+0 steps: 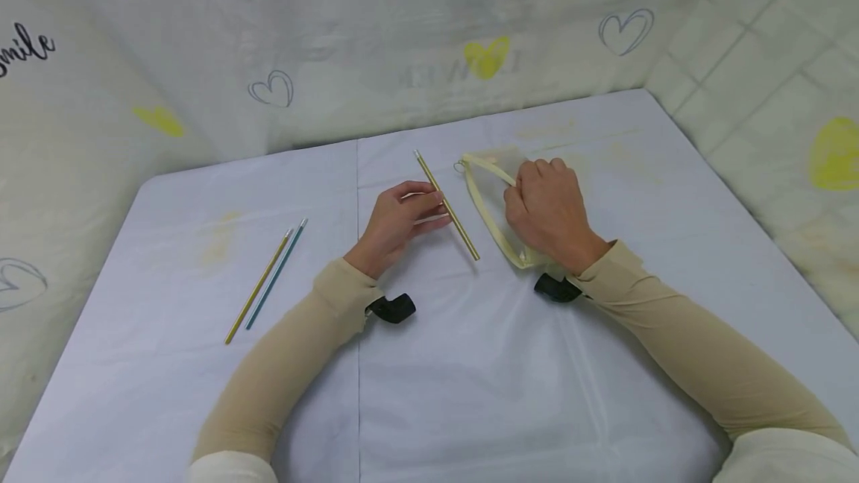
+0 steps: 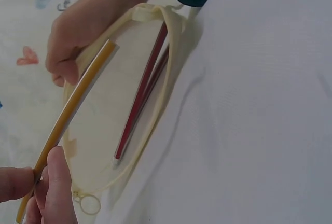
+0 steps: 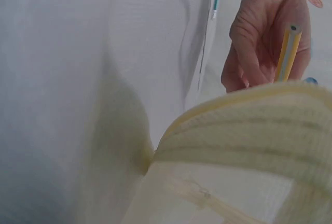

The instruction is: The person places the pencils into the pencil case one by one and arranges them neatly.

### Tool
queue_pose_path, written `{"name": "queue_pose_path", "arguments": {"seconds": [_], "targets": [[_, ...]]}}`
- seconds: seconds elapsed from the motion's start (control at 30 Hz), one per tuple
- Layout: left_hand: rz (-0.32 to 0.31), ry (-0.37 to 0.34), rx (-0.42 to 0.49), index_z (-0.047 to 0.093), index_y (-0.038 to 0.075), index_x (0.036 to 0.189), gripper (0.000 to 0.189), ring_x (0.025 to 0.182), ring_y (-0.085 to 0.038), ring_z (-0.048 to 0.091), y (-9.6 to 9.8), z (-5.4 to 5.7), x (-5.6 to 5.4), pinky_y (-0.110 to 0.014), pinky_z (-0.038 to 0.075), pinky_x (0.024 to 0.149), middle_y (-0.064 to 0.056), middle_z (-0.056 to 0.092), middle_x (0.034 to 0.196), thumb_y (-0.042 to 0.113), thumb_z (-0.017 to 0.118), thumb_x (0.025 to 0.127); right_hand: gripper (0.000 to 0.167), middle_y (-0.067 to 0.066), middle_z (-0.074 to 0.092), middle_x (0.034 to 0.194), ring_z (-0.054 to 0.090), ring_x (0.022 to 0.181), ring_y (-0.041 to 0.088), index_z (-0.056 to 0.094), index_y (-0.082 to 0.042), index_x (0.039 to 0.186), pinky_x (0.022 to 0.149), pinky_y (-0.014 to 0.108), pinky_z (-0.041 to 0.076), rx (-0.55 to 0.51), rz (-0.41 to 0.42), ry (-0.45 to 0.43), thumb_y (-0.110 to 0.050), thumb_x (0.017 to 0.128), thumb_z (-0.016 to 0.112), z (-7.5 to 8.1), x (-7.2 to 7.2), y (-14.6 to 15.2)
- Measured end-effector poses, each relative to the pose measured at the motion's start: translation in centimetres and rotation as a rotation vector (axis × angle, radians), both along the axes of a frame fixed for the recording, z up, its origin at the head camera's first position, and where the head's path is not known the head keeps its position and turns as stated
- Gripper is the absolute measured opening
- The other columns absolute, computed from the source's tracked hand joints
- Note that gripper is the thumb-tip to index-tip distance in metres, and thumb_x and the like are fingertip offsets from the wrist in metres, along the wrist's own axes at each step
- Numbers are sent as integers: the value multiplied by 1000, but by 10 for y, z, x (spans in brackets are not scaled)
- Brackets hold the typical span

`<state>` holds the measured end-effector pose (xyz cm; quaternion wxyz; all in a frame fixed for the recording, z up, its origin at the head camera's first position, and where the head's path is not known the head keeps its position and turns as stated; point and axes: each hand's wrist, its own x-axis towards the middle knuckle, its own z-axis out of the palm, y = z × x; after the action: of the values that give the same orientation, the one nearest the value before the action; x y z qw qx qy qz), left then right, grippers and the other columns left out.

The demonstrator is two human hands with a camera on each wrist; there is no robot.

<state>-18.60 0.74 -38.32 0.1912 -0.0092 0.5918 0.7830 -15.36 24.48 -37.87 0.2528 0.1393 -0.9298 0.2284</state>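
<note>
My left hand [image 1: 406, 223] pinches a gold pencil [image 1: 458, 221] between thumb and fingers, its white-tipped end pointing away from me. In the right wrist view the unsharpened end of that pencil [image 3: 288, 53] rises just beyond the pouch rim. My right hand [image 1: 552, 209] grips the far edge of a pale yellow zip pouch [image 1: 485, 216], whose mouth gapes toward the left hand. Inside the pouch, the left wrist view shows dark red pencils [image 2: 141, 97]. A ring-shaped zipper pull [image 2: 89, 204] hangs at one end of the mouth.
Another gold pencil [image 1: 258, 287] and a teal pencil [image 1: 277, 274] lie side by side on the white-covered table [image 1: 429, 393], left of the left forearm. A printed cloth backdrop [image 1: 349, 43] stands behind the table. Black wrist cameras [image 1: 393, 308] sit below both hands.
</note>
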Motion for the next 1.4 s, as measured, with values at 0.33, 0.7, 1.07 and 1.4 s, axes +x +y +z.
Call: {"name": "queue_pose_path", "arguments": {"seconds": [0.33,0.7,1.07,1.4], "targets": [[37,1,61,60,6,103,11,85,-16,72,20,-3,-3,-39,67,92,-5,70,96,-2,65,98,25,7,34,60,30,60,29,42,-5,65,61,32,23,3,-6,-1,-8,89,39,-1,-1,1],[36,-24,100,58,7,100,11,85,-16,72,41,-10,-1,-39,67,91,-7,69,95,-2,64,99,23,10,40,62,36,63,32,46,-4,68,61,35,28,15,-24,-28,-9,90,41,0,-1,0],[13,-56,89,58,8,101,11,85,-14,71,52,-12,1,-34,67,90,-7,68,95,-1,65,98,24,12,43,64,37,65,33,46,-4,69,62,37,30,38,-34,-58,-12,91,41,1,-2,0],[7,-106,108,58,6,100,11,78,-13,71,62,-17,-1,-26,67,78,-7,70,91,-4,64,98,24,13,45,64,39,65,34,46,-4,69,63,38,33,46,-33,-53,-12,91,41,-1,-3,1]]}}
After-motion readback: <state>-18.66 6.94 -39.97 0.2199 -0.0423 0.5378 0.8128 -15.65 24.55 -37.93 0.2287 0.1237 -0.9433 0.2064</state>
